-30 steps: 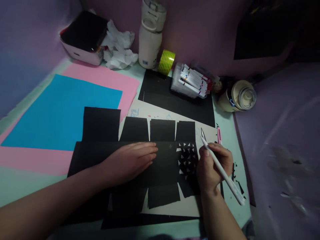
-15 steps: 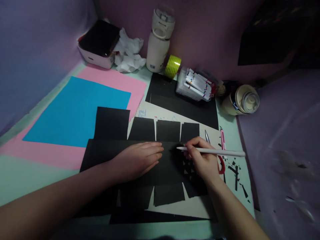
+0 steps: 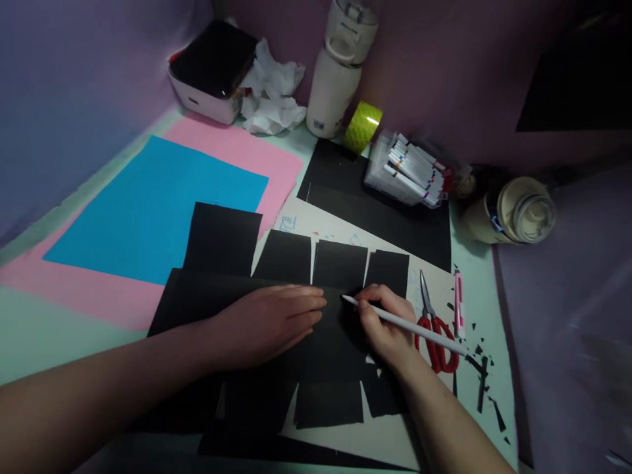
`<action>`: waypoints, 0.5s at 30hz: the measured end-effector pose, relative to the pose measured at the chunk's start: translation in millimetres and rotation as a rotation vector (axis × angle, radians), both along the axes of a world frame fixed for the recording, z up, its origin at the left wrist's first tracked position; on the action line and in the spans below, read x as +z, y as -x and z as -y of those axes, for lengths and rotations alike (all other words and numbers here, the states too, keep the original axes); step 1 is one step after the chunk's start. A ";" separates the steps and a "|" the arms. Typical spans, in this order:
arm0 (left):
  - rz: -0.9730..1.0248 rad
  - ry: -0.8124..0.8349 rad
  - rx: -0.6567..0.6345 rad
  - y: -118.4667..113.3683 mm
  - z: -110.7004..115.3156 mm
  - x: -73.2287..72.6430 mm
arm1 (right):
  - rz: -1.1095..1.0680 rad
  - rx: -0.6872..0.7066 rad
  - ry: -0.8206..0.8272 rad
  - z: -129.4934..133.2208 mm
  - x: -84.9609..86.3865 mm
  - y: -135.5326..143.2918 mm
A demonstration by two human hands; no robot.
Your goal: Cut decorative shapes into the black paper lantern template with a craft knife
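Note:
Black paper with cut flaps along its upper and lower edges lies over a white sheet. My left hand rests flat on the paper, fingers stretched out together and pointing right. In my right hand is a white pen, pinched between the fingers, its tip at the black paper just right of my left fingertips. Small cut-outs show in the paper beneath my right hand. Red-handled scissors lie right of my right hand, partly behind the pen.
Blue paper covers pink paper at the left. Along the back stand a white box, tissues, a bottle, yellow tape and a marker case. A jar, pink cutter and black scraps are right.
The view has shifted and tilted. My right hand and the pen have moved left over the paper, nearer my left fingertips, and the scissors show more fully. My left hand stays flat.

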State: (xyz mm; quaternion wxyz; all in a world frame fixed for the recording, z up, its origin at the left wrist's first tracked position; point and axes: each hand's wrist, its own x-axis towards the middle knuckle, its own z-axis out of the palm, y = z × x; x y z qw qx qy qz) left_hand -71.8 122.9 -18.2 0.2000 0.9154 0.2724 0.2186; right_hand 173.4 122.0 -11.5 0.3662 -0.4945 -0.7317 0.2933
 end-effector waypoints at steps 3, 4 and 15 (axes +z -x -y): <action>0.002 -0.029 -0.002 0.4 0.2 0.5 | 0.006 0.007 -0.011 -0.5 0.4 1.0; 0.000 -0.038 -0.003 0.5 0.2 0.6 | 0.007 0.007 -0.015 -0.5 0.4 1.3; -0.008 -0.021 -0.006 0.7 -0.1 0.3 | 0.063 -0.016 -0.017 0.3 3.2 1.7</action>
